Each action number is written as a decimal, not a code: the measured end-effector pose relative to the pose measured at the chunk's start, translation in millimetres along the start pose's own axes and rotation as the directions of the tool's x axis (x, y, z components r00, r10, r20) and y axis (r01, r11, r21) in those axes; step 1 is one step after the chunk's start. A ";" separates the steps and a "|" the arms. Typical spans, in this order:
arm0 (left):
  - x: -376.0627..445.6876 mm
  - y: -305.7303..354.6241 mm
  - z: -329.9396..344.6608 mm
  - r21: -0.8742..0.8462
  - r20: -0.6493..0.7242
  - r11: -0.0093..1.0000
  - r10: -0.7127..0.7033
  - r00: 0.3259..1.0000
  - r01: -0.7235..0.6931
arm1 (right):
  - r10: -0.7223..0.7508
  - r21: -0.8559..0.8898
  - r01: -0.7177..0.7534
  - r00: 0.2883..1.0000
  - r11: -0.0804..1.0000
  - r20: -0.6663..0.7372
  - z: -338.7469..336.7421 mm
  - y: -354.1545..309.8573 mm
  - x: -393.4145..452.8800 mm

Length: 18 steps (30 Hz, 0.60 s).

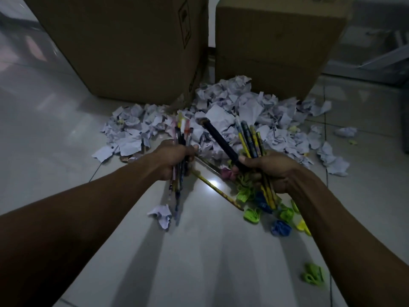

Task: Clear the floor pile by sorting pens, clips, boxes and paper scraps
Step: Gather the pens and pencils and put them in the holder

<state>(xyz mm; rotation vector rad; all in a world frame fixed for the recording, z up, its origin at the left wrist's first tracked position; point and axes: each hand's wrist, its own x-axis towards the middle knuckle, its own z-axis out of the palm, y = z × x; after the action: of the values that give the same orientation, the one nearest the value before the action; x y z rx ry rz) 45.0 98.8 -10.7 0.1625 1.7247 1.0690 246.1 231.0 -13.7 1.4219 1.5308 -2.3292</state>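
- The left hand (174, 158) is curled tight around a bundle of pens (182, 134), which stand roughly upright through the fist; their tips poke out above and their tails hang below it.
- The right hand (270, 169) grips a second bunch of pens and pencils (250, 138), mostly yellow and dark blue, fanned upward, and also holds a thick black pen (218, 140) that slants up to the left, pinned under the thumb.
- Both hands hang above the tiled floor (199, 251), just in front of the pile of crumpled paper scraps (232, 111).
- That paper heap lies against the foot of two brown cardboard boxes (124, 45), which stand side by side at the far edge of the floor with a narrow gap between them.
- A yellow pencil (218, 191) lies slantwise on the floor between the hands.
- Green, blue and yellow clips (252, 214) are scattered on the floor under and beside the right hand; one green clip (313, 276) lies apart, nearer the person.
- A lone paper scrap (161, 216) sits on the floor below the left hand.
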 end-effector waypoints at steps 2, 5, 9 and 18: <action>-2.7 -5.0 8.2 0.244 -0.014 0.962 0.128 0.992 -0.121 | -0.004 0.174 -0.004 0.999 0.985 0.048 -5.0 0.3 0.2; -9.3 -13.1 22.3 0.817 0.192 0.468 0.330 0.924 -0.337 | -0.018 0.400 -0.035 0.992 0.916 0.127 -19.3 0.7 2.2; -13.6 -29.7 37.5 0.867 0.493 -0.225 0.266 0.828 -0.444 | -0.146 0.554 -0.018 0.957 0.832 0.250 -40.1 3.0 2.6; -4.6 -47.1 42.6 0.769 0.603 -0.420 0.228 0.764 -0.482 | -0.165 0.539 0.030 0.965 0.842 0.205 -39.3 7.7 -3.2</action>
<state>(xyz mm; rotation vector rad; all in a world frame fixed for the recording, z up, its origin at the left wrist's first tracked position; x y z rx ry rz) 99.3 92.8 -43.2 2.0825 1.9214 -0.4351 277.9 254.4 -21.3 1.0666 0.9464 -3.0177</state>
